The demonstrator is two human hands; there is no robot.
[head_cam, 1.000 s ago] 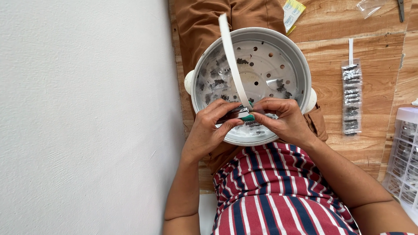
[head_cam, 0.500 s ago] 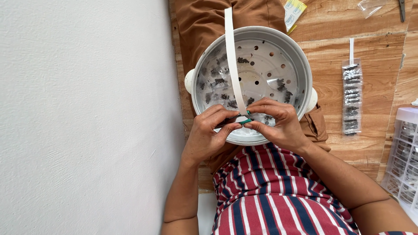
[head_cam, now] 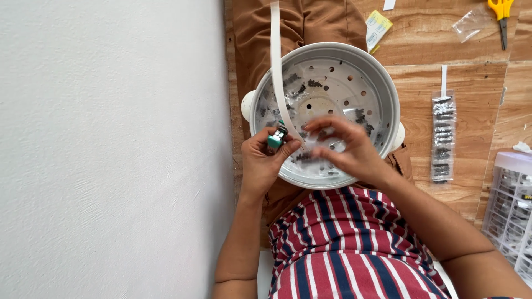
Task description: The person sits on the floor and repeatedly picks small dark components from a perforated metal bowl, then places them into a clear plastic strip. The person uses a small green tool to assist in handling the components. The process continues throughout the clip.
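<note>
Two hands work over a white perforated bowl (head_cam: pixel 354 77). Left hand (head_cam: pixel 266 160) pinches a small green part (head_cam: pixel 275 138) and a white strip (head_cam: pixel 277 66). Right hand (head_cam: pixel 346 149) hovers, fingers loosely spread.

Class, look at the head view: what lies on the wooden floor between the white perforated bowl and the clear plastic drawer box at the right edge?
A long clear packet of small dark parts lies there, between the perforated bowl and the drawer box.
</note>
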